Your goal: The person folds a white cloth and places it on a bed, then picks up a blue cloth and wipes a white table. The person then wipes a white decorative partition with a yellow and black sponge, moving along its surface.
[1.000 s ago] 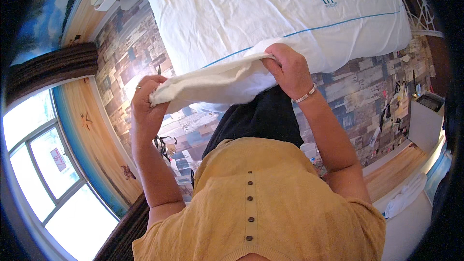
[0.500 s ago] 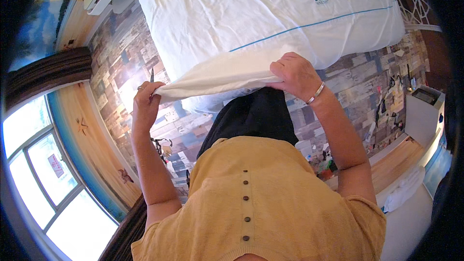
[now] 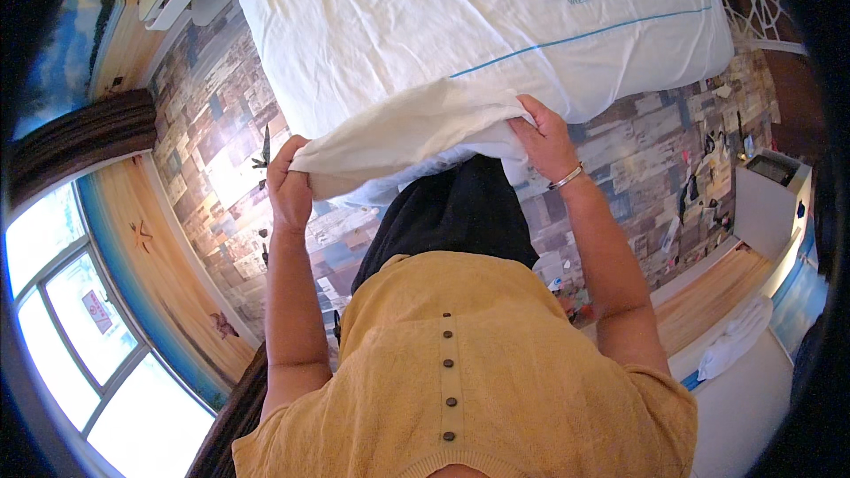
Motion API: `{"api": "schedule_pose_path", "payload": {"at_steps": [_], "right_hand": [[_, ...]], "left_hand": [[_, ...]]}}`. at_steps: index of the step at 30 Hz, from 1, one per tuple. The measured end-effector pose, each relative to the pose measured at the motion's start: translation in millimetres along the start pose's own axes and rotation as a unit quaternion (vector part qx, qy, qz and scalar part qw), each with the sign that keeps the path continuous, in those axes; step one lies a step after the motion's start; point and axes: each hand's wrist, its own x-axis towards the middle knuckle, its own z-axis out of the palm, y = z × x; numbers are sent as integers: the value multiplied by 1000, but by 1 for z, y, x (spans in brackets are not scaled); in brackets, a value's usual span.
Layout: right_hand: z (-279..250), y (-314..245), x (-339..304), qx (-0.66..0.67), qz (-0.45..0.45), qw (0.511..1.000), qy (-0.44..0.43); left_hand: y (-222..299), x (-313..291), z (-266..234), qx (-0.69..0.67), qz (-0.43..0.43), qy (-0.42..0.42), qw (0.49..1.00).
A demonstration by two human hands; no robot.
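A length of white cloth (image 3: 403,137) is stretched between my two hands, in front of my waist. My left hand (image 3: 290,184) grips its left end, fingers closed around the edge. On the other side my right hand (image 3: 547,140), with a bracelet at the wrist, pinches the right end, and a corner hangs below it. Behind the cloth lies a white duvet (image 3: 381,18) on a bed, with a blue stripe and a small blue emblem. Whether the cloth is part of that bedding I cannot tell. A thin, see-through white layer shows under the cloth.
Patterned wood-look floor (image 3: 212,124) surrounds the bed, with several small dark items scattered at the right. A grey box-shaped unit (image 3: 766,204) stands at the right, near a white towel-like bundle (image 3: 735,336). To the left are a window (image 3: 84,301) and a brown curtain (image 3: 88,133).
My left hand has come inward to the right, and my right hand has shifted slightly right and down. The cloth between them sags more and looks broader.
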Motion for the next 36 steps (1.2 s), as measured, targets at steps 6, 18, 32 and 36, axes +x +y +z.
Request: {"api": "schedule_pose_path", "payload": {"at_steps": [6,18,32,36], "right_hand": [[33,-49,1,191,2,970,-153],[40,-64,-2,124,-61,955,-264],[30,-95,5,-102,-215,955,-177],[17,-93,8,-131,-213,955,-160]], "left_hand": [[57,-8,61,90,-20,-196,976],[42,-10,79,314,179,-209,909],[25,-1,81,261,200,-83,941],[2,11,75,272,190,-117,936]]}}
